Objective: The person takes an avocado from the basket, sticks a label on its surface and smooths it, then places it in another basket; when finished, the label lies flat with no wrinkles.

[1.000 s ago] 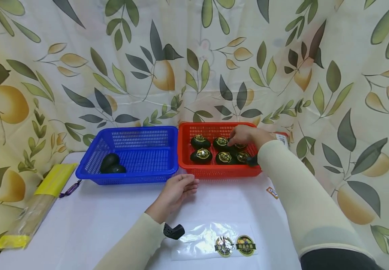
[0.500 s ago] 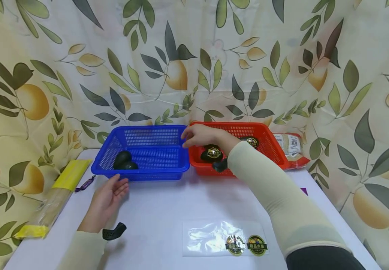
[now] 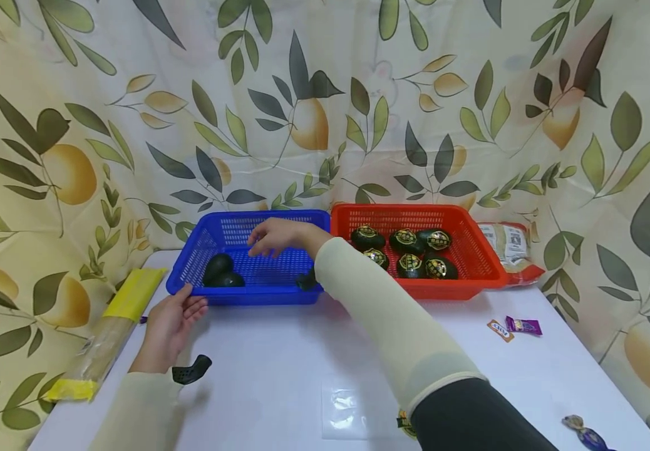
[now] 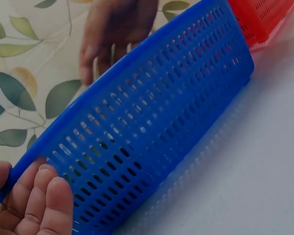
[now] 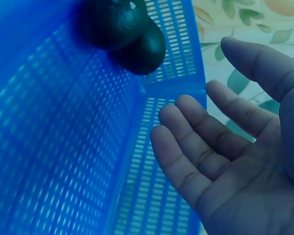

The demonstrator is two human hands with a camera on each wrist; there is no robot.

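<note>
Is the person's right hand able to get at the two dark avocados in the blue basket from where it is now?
Probably yes. The right hand hovers open and empty over the blue basket, which has no lid. The two dark avocados lie uncovered in its left corner, and the left hand only touches the outer rim.

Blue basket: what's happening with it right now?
A person's right hand hovers open over the blue basket, holding nothing. The left hand rests against the basket's front left corner. Two dark fruits lie inside at the left end. Next to it, the red basket holds six labelled fruits. A clear sticker sheet lies on the table near the person.
</note>
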